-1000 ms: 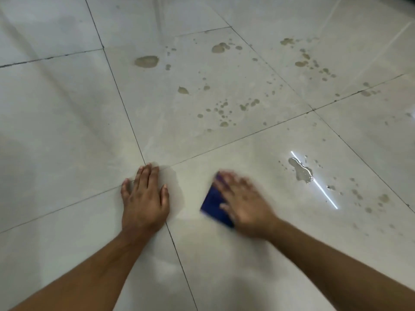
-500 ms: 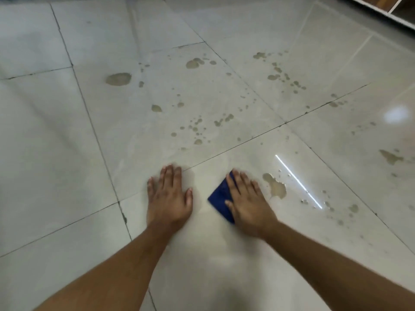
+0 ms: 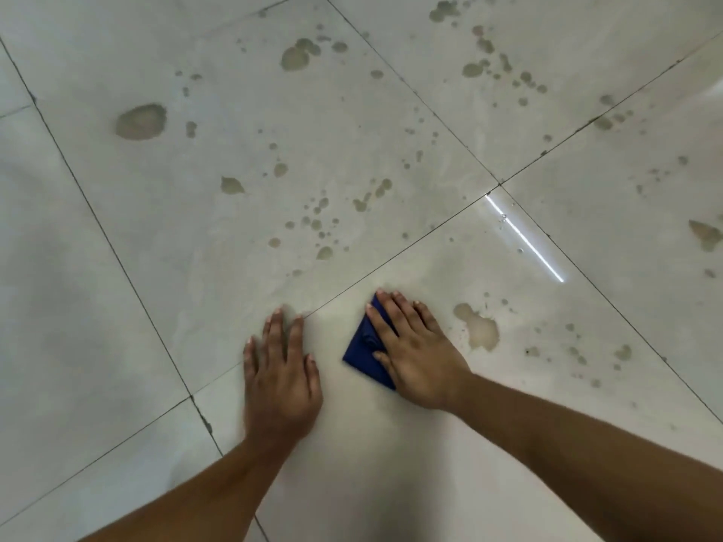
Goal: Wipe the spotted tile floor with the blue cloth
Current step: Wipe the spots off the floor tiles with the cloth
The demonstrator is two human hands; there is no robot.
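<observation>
The pale tile floor [image 3: 117, 291] carries brownish wet spots. My right hand [image 3: 416, 352] lies flat, fingers spread, pressing a folded blue cloth [image 3: 365, 352] onto the floor; only the cloth's left part shows from under the palm. A larger brown puddle [image 3: 479, 326] sits just right of that hand. My left hand [image 3: 279, 369] rests flat on the tile beside the cloth, apart from it, holding nothing. A cluster of small spots [image 3: 319, 224] lies ahead of both hands, and a big blotch [image 3: 141, 122] is at the far left.
Dark grout lines [image 3: 391, 260] cross the floor diagonally. More spots scatter at the upper right [image 3: 493, 68] and right [image 3: 706, 234]. A bright light streak [image 3: 524, 238] reflects off the tile ahead of my right hand.
The view has shifted forward and right over the floor. My right hand with the cloth has gone from blurred motion to nearly still, and the puddle now lies a little further from its right side.
</observation>
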